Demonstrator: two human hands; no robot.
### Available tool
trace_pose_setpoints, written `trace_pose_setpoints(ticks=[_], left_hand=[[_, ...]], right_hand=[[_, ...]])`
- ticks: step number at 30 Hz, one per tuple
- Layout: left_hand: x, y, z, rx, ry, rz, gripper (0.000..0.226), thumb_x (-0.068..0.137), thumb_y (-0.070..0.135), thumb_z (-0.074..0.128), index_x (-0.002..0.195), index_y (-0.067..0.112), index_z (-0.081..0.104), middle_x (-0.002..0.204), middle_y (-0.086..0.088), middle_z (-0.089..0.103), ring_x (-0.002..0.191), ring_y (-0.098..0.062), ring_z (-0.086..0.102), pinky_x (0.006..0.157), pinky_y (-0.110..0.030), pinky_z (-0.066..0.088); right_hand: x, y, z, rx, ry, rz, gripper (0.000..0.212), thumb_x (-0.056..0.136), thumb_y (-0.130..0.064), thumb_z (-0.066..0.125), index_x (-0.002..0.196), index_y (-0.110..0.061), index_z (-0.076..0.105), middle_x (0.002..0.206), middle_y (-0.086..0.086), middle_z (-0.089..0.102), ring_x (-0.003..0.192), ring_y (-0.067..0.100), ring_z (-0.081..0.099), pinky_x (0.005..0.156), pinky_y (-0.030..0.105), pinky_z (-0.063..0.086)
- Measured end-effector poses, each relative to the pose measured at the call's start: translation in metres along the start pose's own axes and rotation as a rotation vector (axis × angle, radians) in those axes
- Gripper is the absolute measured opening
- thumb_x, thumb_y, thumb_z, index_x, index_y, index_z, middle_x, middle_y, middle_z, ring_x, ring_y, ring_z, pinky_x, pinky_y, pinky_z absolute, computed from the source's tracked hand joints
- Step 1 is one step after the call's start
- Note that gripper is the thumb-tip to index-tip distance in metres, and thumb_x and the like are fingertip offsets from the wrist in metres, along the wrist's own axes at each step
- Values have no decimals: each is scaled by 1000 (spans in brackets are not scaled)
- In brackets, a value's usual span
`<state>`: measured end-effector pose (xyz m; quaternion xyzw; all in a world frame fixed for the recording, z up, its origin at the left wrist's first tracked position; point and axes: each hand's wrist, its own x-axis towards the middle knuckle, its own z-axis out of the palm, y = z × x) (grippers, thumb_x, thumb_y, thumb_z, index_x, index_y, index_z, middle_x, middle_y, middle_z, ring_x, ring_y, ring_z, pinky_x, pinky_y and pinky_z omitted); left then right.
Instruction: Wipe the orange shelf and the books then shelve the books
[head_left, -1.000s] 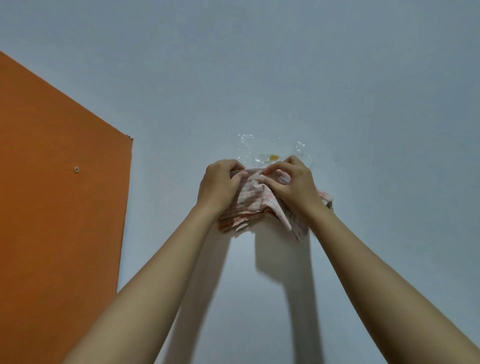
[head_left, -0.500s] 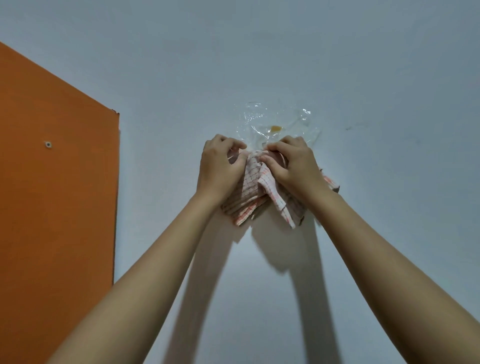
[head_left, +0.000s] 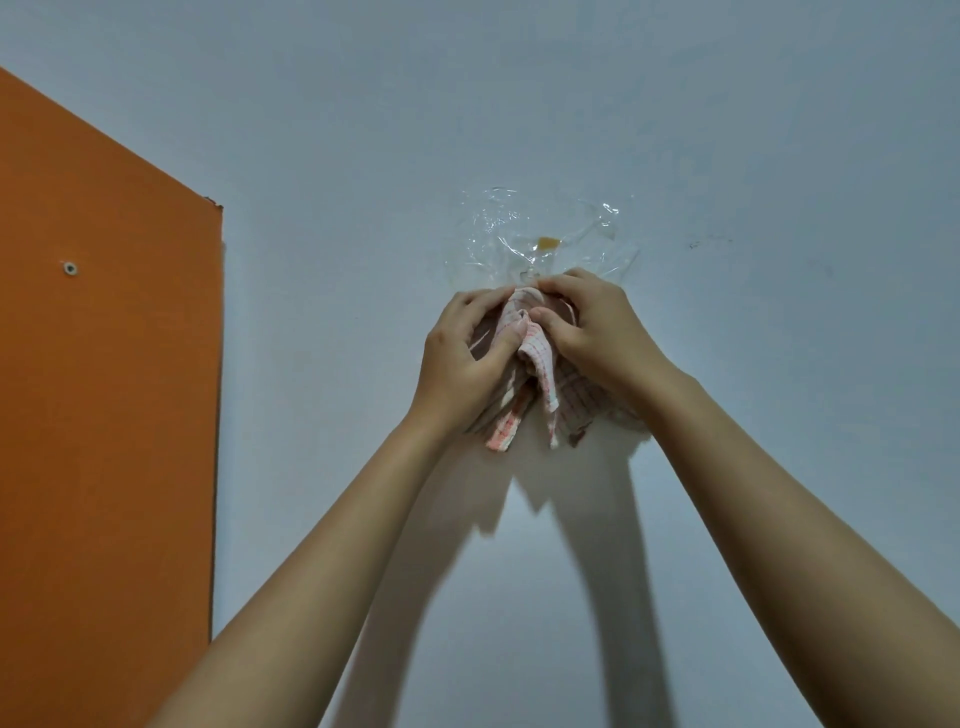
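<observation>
Checked cloth (head_left: 535, 364) is bunched between both hands, left hand (head_left: 460, 364) and right hand (head_left: 597, 332) curled tight round it

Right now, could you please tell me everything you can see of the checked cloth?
The checked cloth is thin woven fabric, pale with pink-red grid lines. It is bunched and folded, corners hanging down. The left hand and right hand both clutch it against the grey wall, just below clear plastic taped there.

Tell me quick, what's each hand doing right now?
Left hand: closed on the checked cloth.
Right hand: closed on the same cloth.
</observation>
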<state>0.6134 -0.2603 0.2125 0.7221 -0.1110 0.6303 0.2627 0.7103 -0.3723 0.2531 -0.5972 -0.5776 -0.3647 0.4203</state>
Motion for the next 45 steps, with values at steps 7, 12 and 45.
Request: trace_pose_setpoints(ticks=[7, 12, 45], left_hand=[[-10, -3, 8, -301, -36, -147, 25, 95, 21, 54, 118, 27, 60, 123, 0, 59, 118, -11, 56, 102, -32, 44], [-16, -3, 17, -462, -30, -233, 29, 97, 19, 50, 126, 17, 57, 130, -4, 57, 121, -13, 54, 104, -33, 42], [-22, 35, -19, 47, 36, -413, 23, 96, 19, 48, 112, 16, 63, 110, 1, 65, 105, -15, 59, 87, -24, 44]], right_hand=[[-17, -3, 8, 185, 90, 49, 26, 91, -12, 55, 116, -14, 64, 99, 0, 57, 88, 7, 52, 74, 0, 34], [-25, -4, 17, 269, 132, 80, 30, 94, -10, 49, 120, -15, 60, 103, 0, 55, 93, 6, 52, 80, 1, 35], [-48, -32, -25, 165, 16, 448, 33, 88, -13, 53, 120, -14, 63, 111, 11, 64, 106, 21, 58, 91, 24, 42]])
